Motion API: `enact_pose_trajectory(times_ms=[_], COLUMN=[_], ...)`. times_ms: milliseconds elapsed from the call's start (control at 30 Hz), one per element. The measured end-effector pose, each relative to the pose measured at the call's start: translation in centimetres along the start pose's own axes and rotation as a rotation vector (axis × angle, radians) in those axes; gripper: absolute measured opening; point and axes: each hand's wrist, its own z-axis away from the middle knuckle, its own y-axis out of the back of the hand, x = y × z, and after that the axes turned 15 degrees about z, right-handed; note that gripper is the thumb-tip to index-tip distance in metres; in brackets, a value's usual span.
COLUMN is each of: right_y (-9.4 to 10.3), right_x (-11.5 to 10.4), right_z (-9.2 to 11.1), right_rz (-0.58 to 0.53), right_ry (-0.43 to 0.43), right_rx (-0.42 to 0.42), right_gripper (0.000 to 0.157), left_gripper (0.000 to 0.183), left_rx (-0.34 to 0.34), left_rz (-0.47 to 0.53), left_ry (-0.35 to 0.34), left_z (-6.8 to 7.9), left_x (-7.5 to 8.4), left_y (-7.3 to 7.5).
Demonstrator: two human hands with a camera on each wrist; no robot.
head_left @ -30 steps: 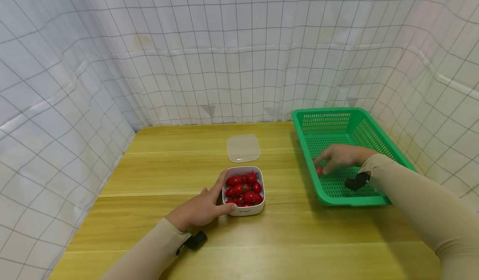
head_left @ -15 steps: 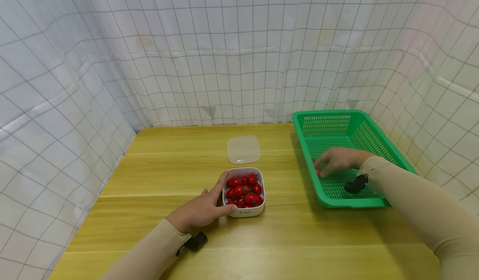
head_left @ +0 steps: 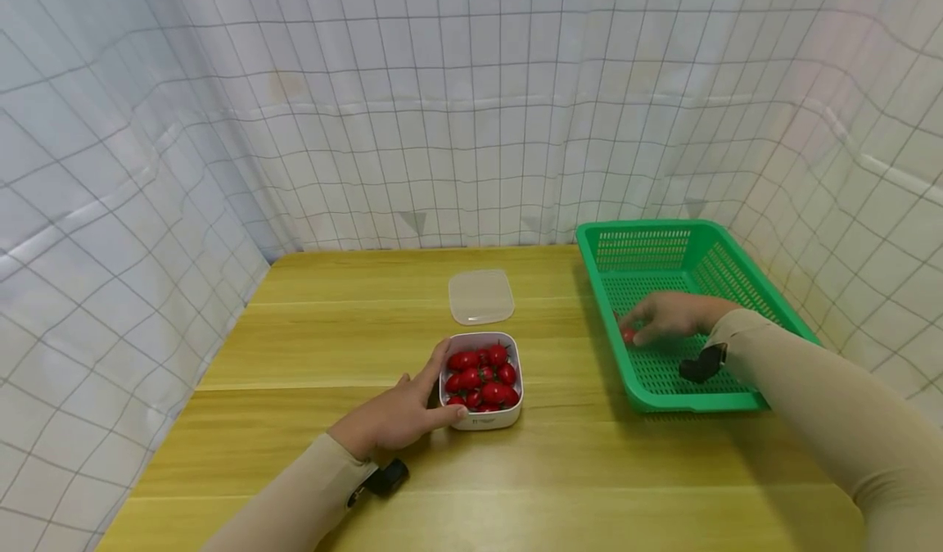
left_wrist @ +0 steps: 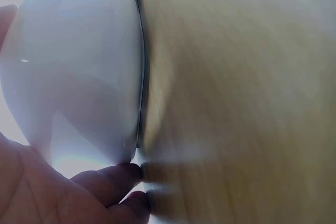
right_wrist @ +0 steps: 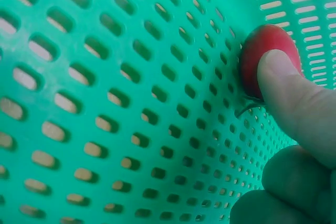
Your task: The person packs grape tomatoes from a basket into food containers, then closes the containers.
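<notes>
A small white container (head_left: 486, 423) full of red cherry tomatoes (head_left: 479, 377) stands on the table. My left hand (head_left: 394, 413) holds it at its left side, thumb at the front and fingers toward the back; in the left wrist view its fingers lie against the white wall (left_wrist: 79, 66). Inside a green plastic basket (head_left: 696, 400) at the right, my right hand (head_left: 666, 314) pinches a cherry tomato (right_wrist: 268, 56). The right wrist view shows the thumb pressed on that tomato, a green stem below it; the fingertips behind it are hidden.
A translucent square lid (head_left: 481, 296) lies flat behind the container. The wooden table (head_left: 309, 331) is bounded at the back and sides by a white grid-patterned curtain (head_left: 442, 126). The basket's perforated walls rise around my right hand.
My right hand stays low by the basket's left wall, with only slight finger movement at the tomato. The left hand and the container stay in place; the view tilts slightly.
</notes>
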Motion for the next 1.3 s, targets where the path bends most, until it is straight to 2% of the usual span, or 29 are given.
enact_pose_trajectory(times_ms=[700,1300], right_y=[-0.08,-0.16], right_x=[0.20,0.17], right_z=[-0.20,-0.12], right_rz=[0.031,0.013], right_ry=[0.003,-0.013], right_rx=[-0.026,-0.023], right_gripper=[0.047,0.046], left_gripper=[0.106,0.106], left_rx=[0.005,0.012], left_rz=[0.009,0.006], left_ry=[-0.003,0.004], left_z=[0.11,0.07], left_x=[0.05,-0.06], left_y=[-0.07,-0.10])
